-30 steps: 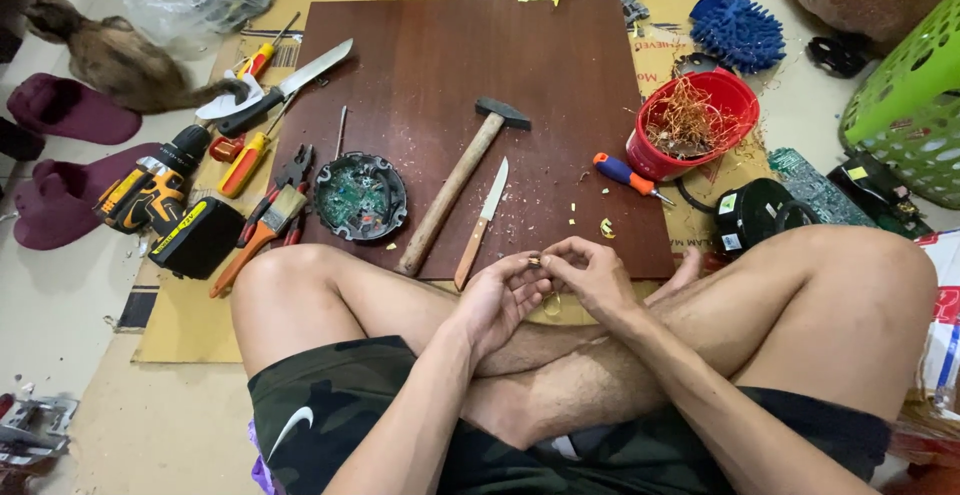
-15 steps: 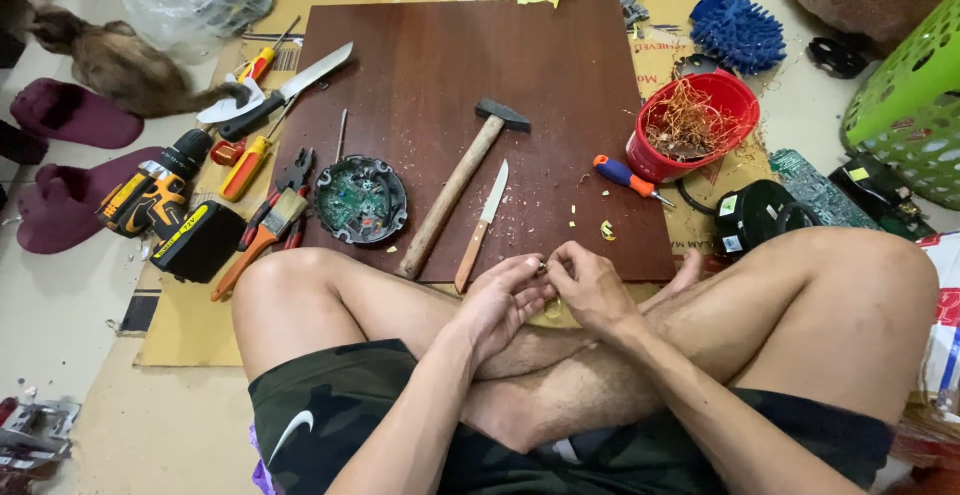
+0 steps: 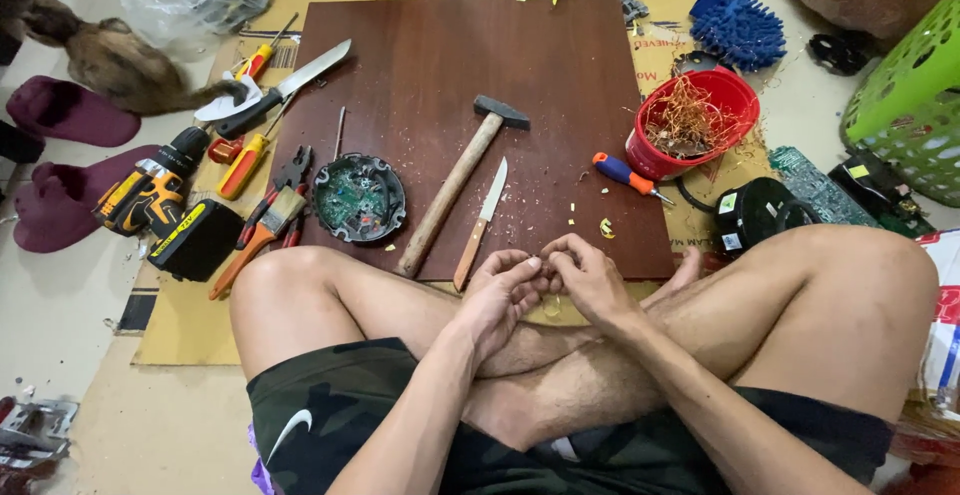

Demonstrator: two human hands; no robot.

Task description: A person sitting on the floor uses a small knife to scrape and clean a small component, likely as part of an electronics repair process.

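Person's sitting cross-legged on the floor with a dark wooden board (image 3: 450, 55) in front of them. Both hands meet right at the board's near edge, above the crossed shins. The left hand (image 3: 497, 290) and right hand (image 3: 590, 277) have their fingertips pinched together, fingers curled in narrow, working on something tiny between them. Honestly too small to tell what it is.

Closest to the hands: a small knife (image 3: 482, 223) with a wooden handle at about 11 o'clock from them, blade pointing away. Just beside it lies a hammer (image 3: 455, 183), head at the far end, handle slanting back toward the left knee. At 10 o'clock there's a round black part with a green circuit board (image 3: 359, 198) inside.

Off at 1 o'clock sits a red bowl (image 3: 735, 105) full of copper wire scraps, with an orange-and-blue screwdriver (image 3: 624, 176) near it. Way over at 9 to 10 o'clock, off the board, are a yellow cordless drill (image 3: 150, 190), pliers (image 3: 280, 187) and a paintbrush (image 3: 258, 237). A green basket (image 3: 905, 95) sits at 2 o'clock.
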